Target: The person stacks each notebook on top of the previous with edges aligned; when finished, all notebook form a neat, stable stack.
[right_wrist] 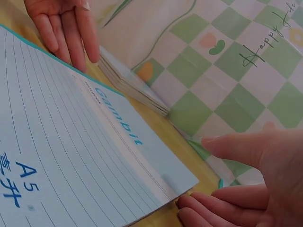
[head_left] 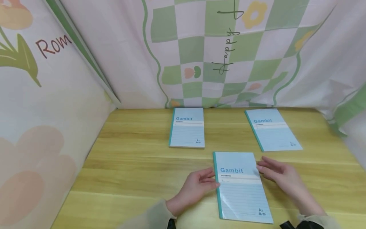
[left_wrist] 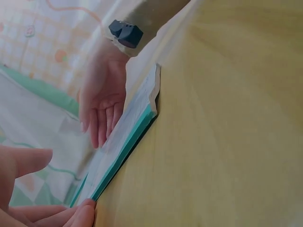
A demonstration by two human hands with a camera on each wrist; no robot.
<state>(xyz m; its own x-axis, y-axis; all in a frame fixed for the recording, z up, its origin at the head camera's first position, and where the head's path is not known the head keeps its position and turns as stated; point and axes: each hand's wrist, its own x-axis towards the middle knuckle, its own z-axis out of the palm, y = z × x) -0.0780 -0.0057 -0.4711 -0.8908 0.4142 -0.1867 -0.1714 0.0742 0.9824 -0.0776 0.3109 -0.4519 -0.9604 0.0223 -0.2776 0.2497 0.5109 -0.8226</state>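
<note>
Gambit A5 notebook (head_left: pixel 243 194), blue lined cover, teal spine: lies flat in the lower centre-right of the head frame, between the two hands. Left hand (head_left: pixel 197 186) at its left side, fingertips touching the spine, fingers loosely bent. Right hand (head_left: pixel 283 176) at its upper right edge, fingers extended, thumb clear of them in the right wrist view; cannot tell whether the fingertips make contact. Hands well apart, neither clamped on the cover. Beyond, at frame centre: stack of Gambit notebooks (head_left: pixel 187 133). Right of centre: slanted Gambit notebook (head_left: pixel 274 136). All on wood-grain tabletop (head_left: pixel 128 165). Upper frame: green-and-white checked curtain (head_left: pixel 191 49) lettered "Happy".
</note>
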